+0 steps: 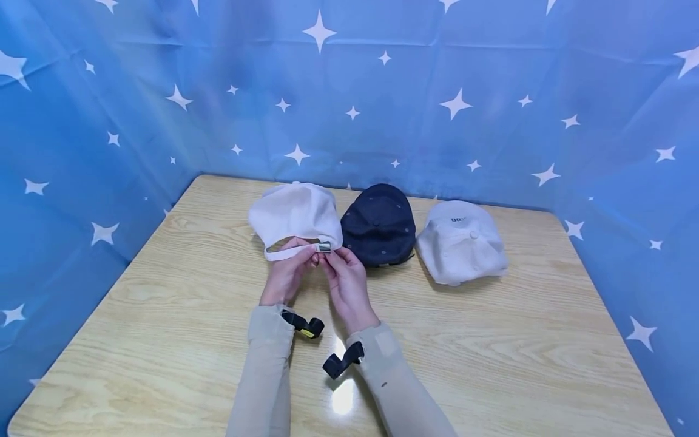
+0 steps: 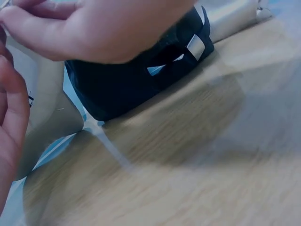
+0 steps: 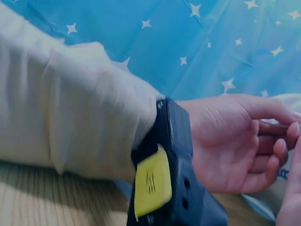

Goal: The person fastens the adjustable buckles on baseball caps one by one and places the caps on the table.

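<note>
A white baseball cap (image 1: 297, 209) is at the back left of the table, its back opening facing me. My left hand (image 1: 285, 276) pinches the white strap (image 1: 284, 254) across that opening, its thumb in front. Close beside it, my right hand (image 1: 351, 282) pinches the strap's end by the metal buckle (image 1: 324, 247). The two hands' fingertips nearly meet, and just what lies between them is hidden. In the right wrist view, the left hand (image 3: 223, 141) appears with its fingers curled in; the cap is mostly out of frame there.
A dark navy cap (image 1: 378, 221) sits immediately right of the white one. Further right lies an off-white cap (image 1: 461, 246) with small dark lettering. The wooden table (image 1: 519, 352) meets a blue star-printed curtain (image 1: 409, 79) at the back and sides.
</note>
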`<state>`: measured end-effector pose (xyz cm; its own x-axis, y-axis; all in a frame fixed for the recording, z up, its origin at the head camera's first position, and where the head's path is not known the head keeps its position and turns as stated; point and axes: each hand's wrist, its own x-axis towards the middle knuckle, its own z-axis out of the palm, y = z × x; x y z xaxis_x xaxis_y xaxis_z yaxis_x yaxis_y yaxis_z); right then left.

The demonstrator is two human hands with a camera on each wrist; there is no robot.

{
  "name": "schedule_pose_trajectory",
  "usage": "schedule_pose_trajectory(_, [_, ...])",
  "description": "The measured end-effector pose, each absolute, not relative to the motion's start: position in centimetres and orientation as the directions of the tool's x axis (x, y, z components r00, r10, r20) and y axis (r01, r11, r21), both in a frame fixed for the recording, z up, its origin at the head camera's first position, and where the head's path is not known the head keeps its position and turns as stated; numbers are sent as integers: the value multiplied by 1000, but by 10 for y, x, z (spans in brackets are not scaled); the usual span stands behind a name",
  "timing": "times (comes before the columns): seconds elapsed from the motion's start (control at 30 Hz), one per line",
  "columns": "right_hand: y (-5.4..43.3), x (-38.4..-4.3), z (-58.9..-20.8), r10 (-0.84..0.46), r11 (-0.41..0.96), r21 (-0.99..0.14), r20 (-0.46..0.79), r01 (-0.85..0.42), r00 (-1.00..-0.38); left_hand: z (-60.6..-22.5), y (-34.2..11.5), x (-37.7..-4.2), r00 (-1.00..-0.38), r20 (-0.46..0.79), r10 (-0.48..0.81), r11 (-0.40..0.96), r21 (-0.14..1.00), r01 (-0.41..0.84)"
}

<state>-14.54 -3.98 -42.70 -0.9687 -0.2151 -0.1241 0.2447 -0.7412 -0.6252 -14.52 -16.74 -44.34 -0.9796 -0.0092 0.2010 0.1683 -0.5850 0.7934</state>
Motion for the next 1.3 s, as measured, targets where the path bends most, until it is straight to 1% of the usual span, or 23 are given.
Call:
schedule_pose_trajectory(0.13, [-42, -145, -427, -215, -738, -631, -116, 239, -970, -443, -169, -145, -976, 217, -3, -603, 778, 174])
schedule_pose_trajectory(0.27, [-42, -145, -428, -234, -723, -644, -109, 248, -966, -442, -175, -144, -976, 216, 24, -557, 814, 166])
schedule_pose_trajectory(0.43, [-41, -145, -427, -249, -694, -677, -92, 244, -964, -440, -177, -143, -982, 190, 8, -522, 839, 158])
schedule_pose_trajectory(0.63, [-41, -143, -425, -236, -668, -712, -74, 217, -969, -440, -180, -142, -979, 203, 15, -547, 822, 162])
schedule_pose_trajectory(0.83, [-42, -142, -423, -220, -679, -709, -52, 192, -974, -440, -181, -143, -974, 219, 53, -561, 814, 152])
schedule_pose_trajectory(1.07, [-43, -142, -424, -213, -674, -721, -18, 160, -977, -440, -177, -143, -982, 190, -19, -548, 819, 169])
schedule_pose_trajectory(1.13, [-43, -141, -424, -201, -674, -724, -11, 146, -980, -440, -177, -144, -980, 195, -22, -555, 813, 175])
schedule_pose_trajectory(1.3, [-43, -141, -424, -181, -664, -738, 0, 122, -983, -441, -179, -144, -973, 228, 36, -557, 813, 170])
